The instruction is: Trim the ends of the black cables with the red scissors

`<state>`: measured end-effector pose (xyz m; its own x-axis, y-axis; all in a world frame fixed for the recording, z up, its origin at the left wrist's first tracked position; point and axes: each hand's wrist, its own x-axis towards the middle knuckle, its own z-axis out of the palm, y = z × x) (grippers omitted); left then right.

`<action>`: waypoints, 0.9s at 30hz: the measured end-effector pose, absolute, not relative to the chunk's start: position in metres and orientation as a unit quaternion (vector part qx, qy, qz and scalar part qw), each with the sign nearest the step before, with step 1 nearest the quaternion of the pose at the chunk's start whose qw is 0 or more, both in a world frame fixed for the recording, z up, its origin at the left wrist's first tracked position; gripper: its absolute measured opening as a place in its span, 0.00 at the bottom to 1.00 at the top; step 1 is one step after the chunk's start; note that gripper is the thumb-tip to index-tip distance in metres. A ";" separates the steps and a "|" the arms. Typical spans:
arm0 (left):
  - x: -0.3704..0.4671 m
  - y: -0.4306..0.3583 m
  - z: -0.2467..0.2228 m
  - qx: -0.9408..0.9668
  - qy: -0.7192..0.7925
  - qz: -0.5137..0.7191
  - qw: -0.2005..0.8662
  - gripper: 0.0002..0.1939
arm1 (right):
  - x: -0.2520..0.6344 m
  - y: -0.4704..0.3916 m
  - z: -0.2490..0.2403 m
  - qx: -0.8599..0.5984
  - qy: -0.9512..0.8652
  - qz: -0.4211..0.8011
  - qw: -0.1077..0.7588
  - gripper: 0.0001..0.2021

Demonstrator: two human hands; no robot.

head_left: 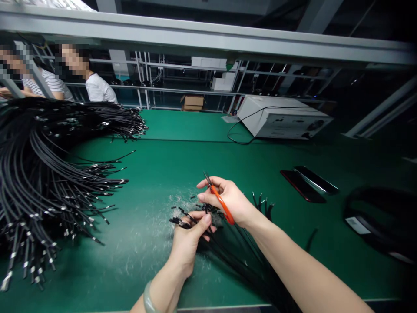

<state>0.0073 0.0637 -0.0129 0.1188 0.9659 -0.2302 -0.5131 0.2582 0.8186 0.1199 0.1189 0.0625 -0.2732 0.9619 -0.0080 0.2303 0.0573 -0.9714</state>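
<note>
My left hand (186, 243) is closed around several thin black cables (228, 254), their ends sticking out past the fingers and thumb. The rest of the bundle runs back under my right forearm to the table's front edge. Just above it, my right hand (233, 201) grips orange-handled scissors (222, 205), the dark blades pointing up and away from the cables. Small black offcuts and clear scraps (177, 202) lie scattered on the green table (130, 261) around both hands. Several other cable ends (262, 202) show beyond my right wrist.
A large heap of black cables (29, 174) covers the left side. To the right lie two flat phone-like devices (302, 184) and a black coil (374, 217) with a label. A white metal box (280, 119) with a cord stands at the back. Two people sit beyond the table at left.
</note>
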 end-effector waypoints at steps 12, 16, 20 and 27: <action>0.008 0.064 -0.012 0.224 0.418 0.547 0.690 0.16 | 0.132 0.132 0.038 -0.602 -0.690 0.264 0.302 0.13; 0.008 0.065 -0.011 0.235 0.402 0.550 0.693 0.16 | 0.126 0.114 0.050 -0.515 -0.588 0.504 0.367 0.19; 0.007 0.063 -0.009 0.240 0.395 0.553 0.693 0.16 | 0.122 0.106 0.050 -0.499 -0.526 0.564 0.395 0.19; 0.004 0.061 -0.008 0.245 0.363 0.537 0.721 0.13 | 0.124 0.099 0.036 -0.473 -0.409 0.657 0.421 0.22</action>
<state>0.0041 0.0611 -0.0075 0.1599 0.9525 -0.2591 -0.5968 0.3024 0.7433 0.1243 0.0993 0.0358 -0.1976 0.9403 -0.2773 -0.1657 -0.3108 -0.9359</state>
